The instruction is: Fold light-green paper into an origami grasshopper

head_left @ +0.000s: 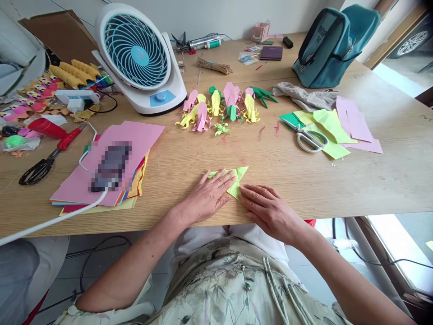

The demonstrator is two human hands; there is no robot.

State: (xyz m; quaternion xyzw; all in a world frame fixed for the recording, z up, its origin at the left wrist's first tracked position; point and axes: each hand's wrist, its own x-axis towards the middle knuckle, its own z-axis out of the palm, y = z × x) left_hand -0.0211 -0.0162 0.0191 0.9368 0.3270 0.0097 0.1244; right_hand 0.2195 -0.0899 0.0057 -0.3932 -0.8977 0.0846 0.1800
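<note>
A folded yellow-green paper [241,175] lies on the wooden table near its front edge, with a pointed corner toward the upper right. My left hand [210,194] rests flat over its left part, fingers stretched out and covering much of it. At the paper's lower right edge, my right hand [267,205] lies palm down with fingers extended, the fingertips touching the paper. Beyond the hands stands a group of folded paper figures [232,97] in pink, yellow and green. The paper's underside and left part are hidden.
A white fan [140,56] stands at the back left. Pink sheets [77,176] with a blurred device on top lie left, beside red-handled scissors [64,142]. On the right are grey-handled scissors [313,141], coloured paper pieces [358,124] and a teal bag [324,49].
</note>
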